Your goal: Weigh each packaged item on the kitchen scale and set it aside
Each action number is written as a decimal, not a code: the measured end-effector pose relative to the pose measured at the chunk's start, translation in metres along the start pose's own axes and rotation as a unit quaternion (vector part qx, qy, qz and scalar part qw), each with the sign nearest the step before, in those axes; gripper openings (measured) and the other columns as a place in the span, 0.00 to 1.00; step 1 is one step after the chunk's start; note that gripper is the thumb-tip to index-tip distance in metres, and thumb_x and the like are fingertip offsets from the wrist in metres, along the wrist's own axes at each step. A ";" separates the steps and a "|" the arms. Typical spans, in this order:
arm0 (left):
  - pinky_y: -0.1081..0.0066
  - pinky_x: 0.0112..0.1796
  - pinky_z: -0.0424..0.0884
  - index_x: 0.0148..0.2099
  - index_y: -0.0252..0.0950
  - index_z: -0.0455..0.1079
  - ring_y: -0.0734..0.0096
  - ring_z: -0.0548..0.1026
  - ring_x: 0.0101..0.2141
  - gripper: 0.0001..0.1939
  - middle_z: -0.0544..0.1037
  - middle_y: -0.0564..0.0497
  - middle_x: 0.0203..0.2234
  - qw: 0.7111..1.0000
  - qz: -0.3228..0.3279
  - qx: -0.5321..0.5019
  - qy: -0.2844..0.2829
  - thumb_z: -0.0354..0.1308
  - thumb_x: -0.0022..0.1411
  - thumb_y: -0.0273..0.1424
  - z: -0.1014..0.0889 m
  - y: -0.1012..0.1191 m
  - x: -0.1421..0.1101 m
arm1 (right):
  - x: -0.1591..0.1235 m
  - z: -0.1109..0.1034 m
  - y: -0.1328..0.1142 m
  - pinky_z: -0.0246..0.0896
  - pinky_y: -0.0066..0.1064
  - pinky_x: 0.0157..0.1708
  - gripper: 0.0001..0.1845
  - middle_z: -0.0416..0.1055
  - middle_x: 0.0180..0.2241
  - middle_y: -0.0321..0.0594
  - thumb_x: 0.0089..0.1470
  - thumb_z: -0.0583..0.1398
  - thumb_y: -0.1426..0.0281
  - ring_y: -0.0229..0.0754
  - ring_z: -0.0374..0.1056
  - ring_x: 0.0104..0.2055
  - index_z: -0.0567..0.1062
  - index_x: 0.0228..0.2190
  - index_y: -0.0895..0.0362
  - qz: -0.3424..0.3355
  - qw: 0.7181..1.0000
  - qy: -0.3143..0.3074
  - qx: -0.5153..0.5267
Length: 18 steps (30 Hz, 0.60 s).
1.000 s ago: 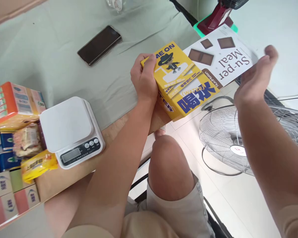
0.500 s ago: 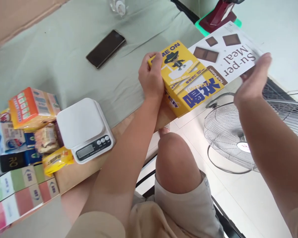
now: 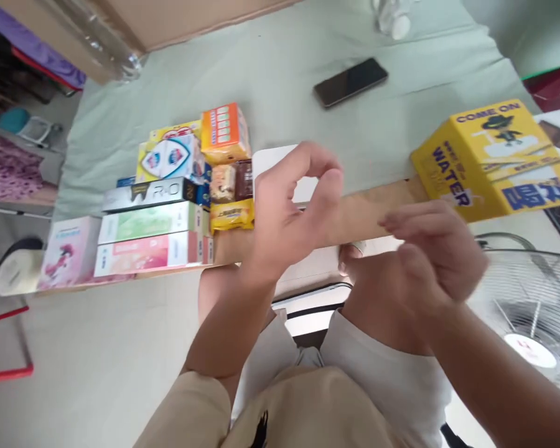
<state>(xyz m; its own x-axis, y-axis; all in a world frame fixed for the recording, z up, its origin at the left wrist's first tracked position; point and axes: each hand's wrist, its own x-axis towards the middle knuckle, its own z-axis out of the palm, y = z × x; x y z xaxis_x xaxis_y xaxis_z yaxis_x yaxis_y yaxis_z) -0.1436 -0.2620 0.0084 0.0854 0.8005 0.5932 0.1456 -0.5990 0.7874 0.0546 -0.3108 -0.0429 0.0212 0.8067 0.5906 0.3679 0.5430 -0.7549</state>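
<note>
Two stacked slim boxes, green-and-white (image 3: 144,222) and pink-and-white (image 3: 140,253), lie near 9 o'clock, with a pink card box (image 3: 70,246) beside them on the left. A black-and-silver box (image 3: 152,194) is on top of the stack. An orange pack (image 3: 224,127) stands near 11 o'clock, and a shiny yellow wrapper (image 3: 232,215) lies at the near edge of the wooden bench (image 3: 373,214).

The white plastic scale (image 3: 273,160) is just right of the packs, partly hidden by the left hand (image 3: 276,218). That hand's grip is curled like a ring and has hold of nothing I can see. Blur means I cannot tell if finger and thumb meet. A dark flat phone (image 3: 351,83) lies at 1 o'clock on the pale green cloth (image 3: 284,74).

Near 4 o'clock, the right hand (image 3: 448,255) has its grip part open, fingers bent and pointing left, with nothing seen in it. The yellow card box with blue words (image 3: 452,171) is at 3 o'clock, at the bench's right end, just past that hand.

The yellow box looks stiff but could dent; its weight is hard to guess. Two hands on its flat sides should suit it. The scale looks hard and a bit slippery, so its base is best to hold, not its top plate.
</note>
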 end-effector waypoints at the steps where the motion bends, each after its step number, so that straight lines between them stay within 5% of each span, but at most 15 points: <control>1: 0.65 0.37 0.78 0.36 0.42 0.73 0.69 0.77 0.32 0.10 0.77 0.54 0.29 1.000 -0.018 0.019 0.004 0.57 0.73 0.28 -0.018 0.003 -0.008 | 0.003 0.019 -0.012 0.68 0.41 0.37 0.03 0.75 0.34 0.39 0.64 0.61 0.66 0.45 0.73 0.38 0.76 0.37 0.50 -0.015 0.999 -0.037 0.023; 4: 0.66 0.35 0.77 0.36 0.40 0.72 0.70 0.78 0.32 0.10 0.77 0.53 0.29 0.995 -0.074 0.062 0.013 0.57 0.73 0.28 -0.067 0.017 -0.033 | 0.014 0.067 -0.040 0.70 0.39 0.37 0.09 0.75 0.36 0.38 0.61 0.59 0.76 0.44 0.75 0.39 0.74 0.41 0.51 -0.012 0.988 -0.137 0.067; 9: 0.65 0.41 0.79 0.42 0.42 0.73 0.69 0.79 0.38 0.05 0.81 0.52 0.36 0.975 -0.124 0.172 0.071 0.58 0.74 0.32 -0.147 0.036 -0.058 | 0.019 0.137 -0.060 0.76 0.41 0.44 0.11 0.78 0.44 0.43 0.62 0.60 0.71 0.47 0.77 0.46 0.72 0.47 0.52 -0.017 0.961 -0.274 0.025; 14: 0.58 0.55 0.76 0.49 0.40 0.77 0.59 0.79 0.53 0.10 0.84 0.50 0.45 0.892 -0.249 0.338 0.166 0.63 0.68 0.38 -0.223 0.023 -0.080 | -0.001 0.197 -0.083 0.77 0.47 0.52 0.21 0.71 0.58 0.52 0.61 0.62 0.67 0.54 0.70 0.62 0.69 0.55 0.52 -0.009 0.933 -0.359 -0.040; 18: 0.49 0.59 0.73 0.54 0.41 0.77 0.52 0.78 0.56 0.18 0.83 0.48 0.52 0.852 -0.347 0.354 0.167 0.63 0.66 0.43 -0.257 0.017 -0.100 | -0.019 0.225 -0.089 0.78 0.51 0.54 0.29 0.63 0.62 0.54 0.59 0.65 0.64 0.57 0.65 0.67 0.66 0.60 0.49 0.010 0.932 -0.357 -0.063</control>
<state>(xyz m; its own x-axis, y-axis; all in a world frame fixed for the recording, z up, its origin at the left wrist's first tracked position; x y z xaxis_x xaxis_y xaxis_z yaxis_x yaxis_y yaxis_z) -0.4031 -0.3570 0.0058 -0.5316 0.8362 0.1345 0.6153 0.2722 0.7398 -0.1875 -0.3219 -0.0508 -0.5781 0.7903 0.2032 0.4812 0.5313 -0.6973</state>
